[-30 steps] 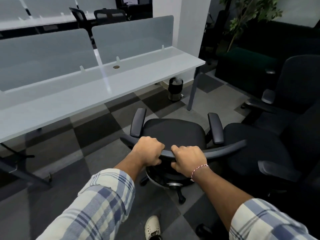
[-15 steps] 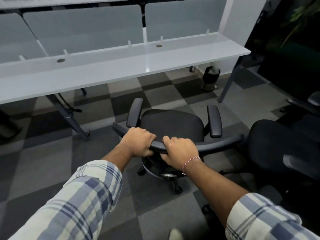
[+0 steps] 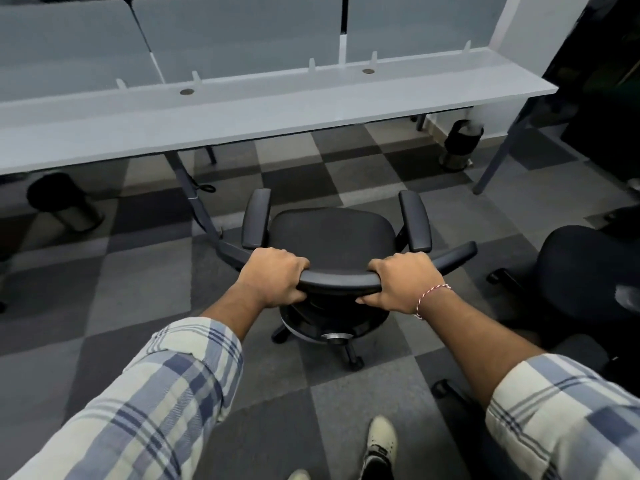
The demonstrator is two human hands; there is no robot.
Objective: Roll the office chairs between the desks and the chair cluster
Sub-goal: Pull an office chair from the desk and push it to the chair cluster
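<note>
As the head camera looks down along both forearms, the left hand (image 3: 273,277) grips the curved top rail (image 3: 339,280) of the black office chair (image 3: 332,233), its fingers curled over the rail's left part. The right hand (image 3: 403,282) grips the same rail further right, fingers wrapped over the top and the thumb lying under it; a red-and-white thread bracelet (image 3: 433,294) circles that wrist. Between the two hands a bare stretch of rail shows.

The chair stands on the checked grey carpet (image 3: 138,278), its seat and both armrests pointing toward the long white desk (image 3: 277,112), near the desk's front edge but not under it. One castor (image 3: 355,362) shows beneath the seat.

A second black chair (image 3: 585,265) stands to the right, near the held one yet apart from it. Frosted partition panels (image 3: 235,32) rise behind the desk. A dark bin (image 3: 462,143) sits under the desk's right end and another bin (image 3: 64,202) under its left part. Plaid sleeves are rolled up both forearms, and a pale shoe (image 3: 381,436) rests on the carpet at the bottom.
</note>
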